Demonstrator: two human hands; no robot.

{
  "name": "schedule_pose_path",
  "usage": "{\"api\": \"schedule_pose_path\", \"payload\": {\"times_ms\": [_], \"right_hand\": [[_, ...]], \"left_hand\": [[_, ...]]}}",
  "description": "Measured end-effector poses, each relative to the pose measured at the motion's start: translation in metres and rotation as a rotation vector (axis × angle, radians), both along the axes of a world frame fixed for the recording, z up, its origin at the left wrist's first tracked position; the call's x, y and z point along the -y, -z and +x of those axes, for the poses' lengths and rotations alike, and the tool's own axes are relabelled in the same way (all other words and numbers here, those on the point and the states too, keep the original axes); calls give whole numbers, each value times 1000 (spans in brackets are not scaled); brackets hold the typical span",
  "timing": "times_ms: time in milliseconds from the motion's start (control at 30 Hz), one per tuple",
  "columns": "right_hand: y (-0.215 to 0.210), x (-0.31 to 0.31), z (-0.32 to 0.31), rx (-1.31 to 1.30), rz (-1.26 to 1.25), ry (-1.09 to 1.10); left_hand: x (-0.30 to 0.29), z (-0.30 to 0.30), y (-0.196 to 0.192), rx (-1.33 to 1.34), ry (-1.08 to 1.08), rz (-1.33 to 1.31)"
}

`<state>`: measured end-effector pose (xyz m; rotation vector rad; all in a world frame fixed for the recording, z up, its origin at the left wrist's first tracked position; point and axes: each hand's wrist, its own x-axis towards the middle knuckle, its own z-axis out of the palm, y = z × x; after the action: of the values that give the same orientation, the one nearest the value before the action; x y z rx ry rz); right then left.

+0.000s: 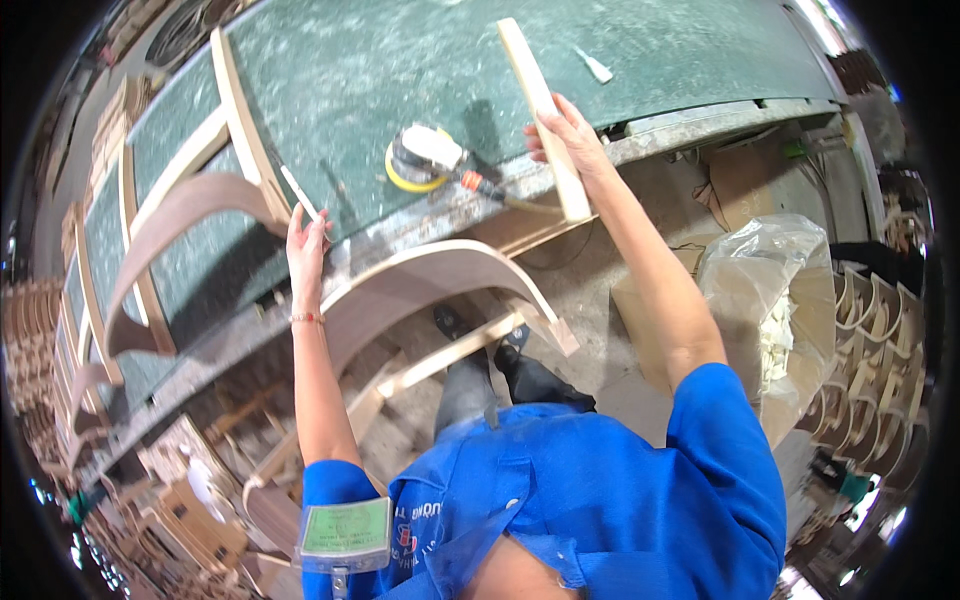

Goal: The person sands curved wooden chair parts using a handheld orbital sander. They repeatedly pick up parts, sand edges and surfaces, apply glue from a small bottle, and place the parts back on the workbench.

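My right hand [568, 140] grips a long pale wooden slat [541, 113] and holds it upright over the edge of the green workbench [400, 60]. My left hand [305, 240] holds a thin white stick [299, 194] near the bench edge, beside a curved wooden chair part [175, 215] lying on the bench. Between my hands sits a yellow-and-white round sander [420, 158] with an orange hose fitting. Below the bench edge a second bent plywood piece [430, 275] leans at my legs.
A big clear plastic bag [770, 290] of wood scraps stands at the right, with stacked curved wooden parts [880, 330] beyond it. More wooden frames and parts pile up at the left [170, 490]. A small white object [594, 66] lies on the far bench.
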<state>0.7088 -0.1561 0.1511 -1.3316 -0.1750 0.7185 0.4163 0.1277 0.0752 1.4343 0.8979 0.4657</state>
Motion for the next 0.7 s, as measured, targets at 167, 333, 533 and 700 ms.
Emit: {"api": "schedule_pose_path", "payload": {"times_ms": [167, 333, 533, 700], "right_hand": [[37, 51, -74, 958, -476, 47], [42, 198, -258, 1009, -951, -705], [34, 194, -210, 442, -1060, -199], [128, 146, -167, -451, -420, -531]], "left_hand": [[18, -50, -13, 48, 74, 372], [72, -182, 1, -345, -133, 396], [98, -267, -5, -322, -114, -535], [105, -270, -13, -349, -255, -946]]}}
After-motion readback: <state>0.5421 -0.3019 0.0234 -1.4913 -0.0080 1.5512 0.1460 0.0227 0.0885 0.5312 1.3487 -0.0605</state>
